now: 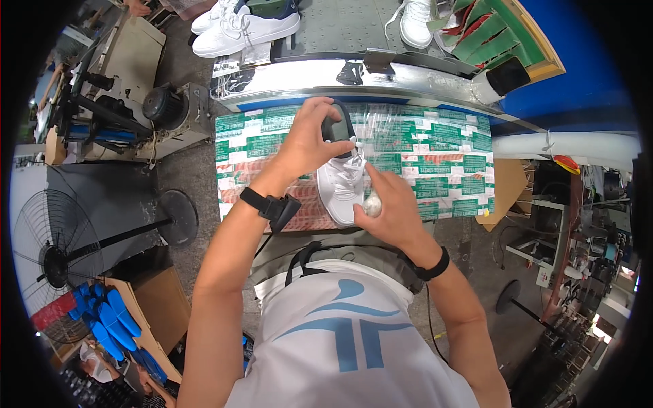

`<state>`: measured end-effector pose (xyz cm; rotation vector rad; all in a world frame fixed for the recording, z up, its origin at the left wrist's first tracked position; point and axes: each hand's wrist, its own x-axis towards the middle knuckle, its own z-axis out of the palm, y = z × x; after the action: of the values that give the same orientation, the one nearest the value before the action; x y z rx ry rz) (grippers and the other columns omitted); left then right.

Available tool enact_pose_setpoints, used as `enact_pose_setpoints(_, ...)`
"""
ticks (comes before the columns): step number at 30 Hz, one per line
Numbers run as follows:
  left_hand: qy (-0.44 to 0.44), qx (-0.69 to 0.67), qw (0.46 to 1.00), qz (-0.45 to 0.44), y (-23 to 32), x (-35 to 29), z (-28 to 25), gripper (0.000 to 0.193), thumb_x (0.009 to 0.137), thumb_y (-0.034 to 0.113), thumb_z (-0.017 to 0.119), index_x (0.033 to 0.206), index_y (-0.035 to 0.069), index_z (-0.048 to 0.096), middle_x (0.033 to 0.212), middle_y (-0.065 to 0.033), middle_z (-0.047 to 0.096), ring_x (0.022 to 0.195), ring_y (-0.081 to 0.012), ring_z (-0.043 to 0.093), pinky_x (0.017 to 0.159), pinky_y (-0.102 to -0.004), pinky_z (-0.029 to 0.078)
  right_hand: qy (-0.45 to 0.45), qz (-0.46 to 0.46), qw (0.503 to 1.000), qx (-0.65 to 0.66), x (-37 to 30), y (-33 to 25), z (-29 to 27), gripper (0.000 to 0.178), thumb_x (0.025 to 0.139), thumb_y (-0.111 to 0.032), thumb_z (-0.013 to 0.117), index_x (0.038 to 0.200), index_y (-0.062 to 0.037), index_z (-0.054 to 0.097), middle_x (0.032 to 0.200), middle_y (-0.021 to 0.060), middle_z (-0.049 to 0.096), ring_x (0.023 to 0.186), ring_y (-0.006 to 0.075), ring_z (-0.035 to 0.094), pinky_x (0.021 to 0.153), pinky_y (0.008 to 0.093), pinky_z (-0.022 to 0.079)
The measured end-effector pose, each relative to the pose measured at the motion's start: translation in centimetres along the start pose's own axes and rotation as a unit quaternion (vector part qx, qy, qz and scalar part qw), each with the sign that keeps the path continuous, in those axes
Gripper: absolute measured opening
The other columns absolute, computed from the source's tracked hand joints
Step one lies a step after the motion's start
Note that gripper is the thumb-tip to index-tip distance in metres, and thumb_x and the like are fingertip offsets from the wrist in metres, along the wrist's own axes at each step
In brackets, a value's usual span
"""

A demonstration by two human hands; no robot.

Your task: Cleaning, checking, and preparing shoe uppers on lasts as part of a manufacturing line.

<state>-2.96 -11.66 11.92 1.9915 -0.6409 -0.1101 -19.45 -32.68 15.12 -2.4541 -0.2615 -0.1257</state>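
A white lace-up sneaker [338, 194] with a dark green lining lies in front of me, its toe pointing toward my body. My left hand [306, 139] is closed on its heel end, fingers at the collar and thumb across by the tongue. My right hand [394, 207] is at the shoe's right side. Its fingers curl around a small whitish wad [371, 204], and the index finger reaches to the laces. Whether that wad is cloth or something else cannot be made out. Under the shoe is a bench top [445, 166] covered with green-and-white printed tape.
Beyond a metal rail [299, 76] runs a grey conveyor belt [340, 27]. It carries white sneakers [248, 30] and a wooden-edged green tray [500, 41]. At left stand a machine with a motor [163, 105] and a floor fan [58, 251]. Blue insole-shaped pieces [109, 323] are below it.
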Motion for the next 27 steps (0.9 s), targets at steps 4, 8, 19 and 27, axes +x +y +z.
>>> enact_pose_setpoints(4, -0.003, -0.001, 1.000, -0.019, 0.1, -0.5, -0.6, 0.055, 0.081, 0.018, 0.099, 0.124, 0.006, 0.067, 0.156, -0.0207, 0.054, 0.149, -0.0387, 0.051, 0.123, -0.0475, 0.043, -0.093, 0.015, 0.992, -0.082, -3.0, -1.4, -1.5, 0.089, 0.077, -0.028, 0.089, 0.155, 0.0047, 0.059, 0.116, 0.0204, 0.068, 0.105, 0.0381, 0.067, 0.090, 0.0466, 0.053)
enact_pose_setpoints(8, 0.002, 0.008, 1.000, -0.023, 0.0, -0.7, -0.5, 0.057, 0.081, 0.019, 0.100, 0.126, 0.006, 0.067, 0.157, -0.0209, 0.053, 0.149, -0.0389, 0.051, 0.122, -0.0472, 0.044, -0.033, -0.049, 0.997, -0.051, -3.1, -2.9, -1.6, 0.095, 0.075, -0.031, 0.091, 0.156, 0.0059, 0.057, 0.113, 0.0176, 0.066, 0.102, 0.0354, 0.065, 0.090, 0.0485, 0.051)
enact_pose_setpoints(19, 0.005, -0.005, 1.000, -0.025, 0.2, -0.6, 0.3, 0.059, 0.080, 0.020, 0.101, 0.126, 0.007, 0.067, 0.157, -0.0214, 0.053, 0.149, -0.0395, 0.051, 0.122, -0.0479, 0.045, -0.030, -0.108, 0.992, -0.060, 0.7, -1.8, 3.4, 0.090, 0.075, -0.031, 0.091, 0.150, 0.0078, 0.060, 0.111, 0.0169, 0.065, 0.100, 0.0359, 0.065, 0.090, 0.0495, 0.051)
enact_pose_setpoints(27, -0.020, -0.021, 0.999, -0.028, -1.2, -0.3, -1.8, 0.059, 0.079, 0.020, 0.102, 0.127, 0.010, 0.069, 0.160, -0.0133, 0.053, 0.148, -0.0335, 0.053, 0.111, -0.0478, 0.053, -0.088, -0.014, 0.987, 0.136, -3.2, -3.4, -0.3, 0.085, 0.080, -0.028, 0.087, 0.151, 0.0083, 0.059, 0.105, 0.0199, 0.070, 0.097, 0.0398, 0.069, 0.090, 0.0514, 0.055)
